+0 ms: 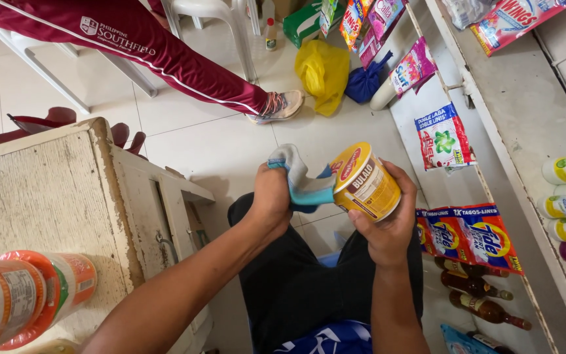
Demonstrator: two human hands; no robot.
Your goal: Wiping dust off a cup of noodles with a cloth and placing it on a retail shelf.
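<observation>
Fingers of the left hand point(271, 196) are curled tight around a blue and grey cloth point(302, 180), which bulges out above and to the right of the knuckles. I read the cloth as pressed against the rim of a yellow instant noodle cup point(365, 182). Right hand point(388, 226) fingers wrap narrowly around that cup from below, thumb on its near side, cup tilted leftward. Beyond the right fingertips, detergent sachets point(470, 235) hang from a white shelf point(525, 118).
</observation>
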